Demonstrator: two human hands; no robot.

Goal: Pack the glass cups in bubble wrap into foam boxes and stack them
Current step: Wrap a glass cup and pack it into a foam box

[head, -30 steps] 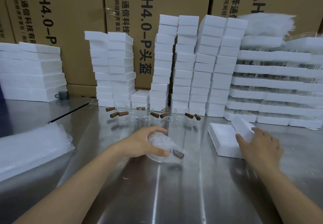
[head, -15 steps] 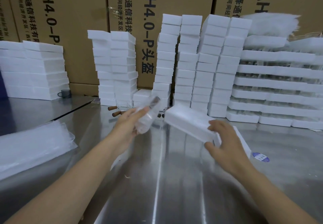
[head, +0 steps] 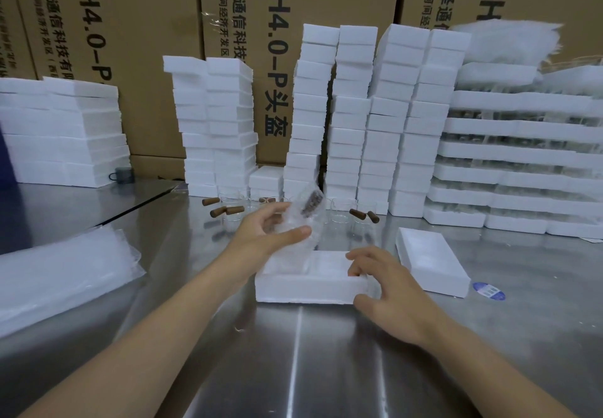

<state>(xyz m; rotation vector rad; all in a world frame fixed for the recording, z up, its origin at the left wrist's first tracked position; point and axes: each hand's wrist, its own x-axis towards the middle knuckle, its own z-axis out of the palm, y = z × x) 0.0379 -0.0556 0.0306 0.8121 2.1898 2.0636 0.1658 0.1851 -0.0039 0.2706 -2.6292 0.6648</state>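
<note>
Bubble-wrapped glass cup [head: 301, 221] is held tilted, dark stopper end uppermost, its lower end over the left half of the open foam box [head: 310, 288]. Contact with the box floor cannot be told. Left hand [head: 266, 231]: forearm comes in from lower left, thumb lies across the near side of the wrap, fingers curl behind it. Right hand [head: 388, 290]: at the box's right end, fingers bent over the rim, thumb against the near wall. The box sits flat on the steel table [head: 293, 359]. Foam lid [head: 430, 264] lies just right of the box, apart.
</note>
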